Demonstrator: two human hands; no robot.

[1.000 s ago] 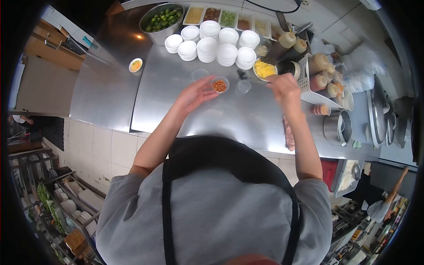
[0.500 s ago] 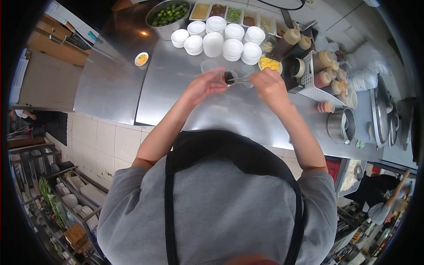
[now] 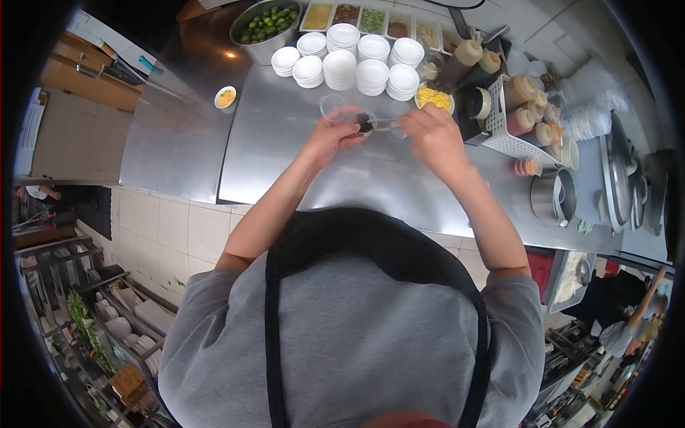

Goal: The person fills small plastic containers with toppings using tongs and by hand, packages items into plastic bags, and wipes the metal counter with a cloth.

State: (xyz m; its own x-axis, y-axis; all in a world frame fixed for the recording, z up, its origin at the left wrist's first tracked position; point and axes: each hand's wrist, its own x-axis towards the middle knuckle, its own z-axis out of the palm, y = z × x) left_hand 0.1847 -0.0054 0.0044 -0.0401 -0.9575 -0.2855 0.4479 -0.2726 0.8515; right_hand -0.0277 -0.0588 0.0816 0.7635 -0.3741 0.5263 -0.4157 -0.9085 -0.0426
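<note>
My left hand grips the near-left side of a small clear plastic cup with dark food inside. My right hand is closed around slim metal tongs, whose tips reach left to the cup; how far they go in is too small to tell. Another clear cup stands just beyond my left hand, and further clear plastic lies beside the right fingers. A bowl of yellow shreds sits beyond my right hand.
Stacked white bowls line the counter ahead, before ingredient trays and a pot of green limes. A small dish is at left. Sauce bottles in a white basket and a metal pot are right.
My left fingers have closed in on the cup from a looser spread. The tongs still reach the cup. The whole view has shifted slightly.
</note>
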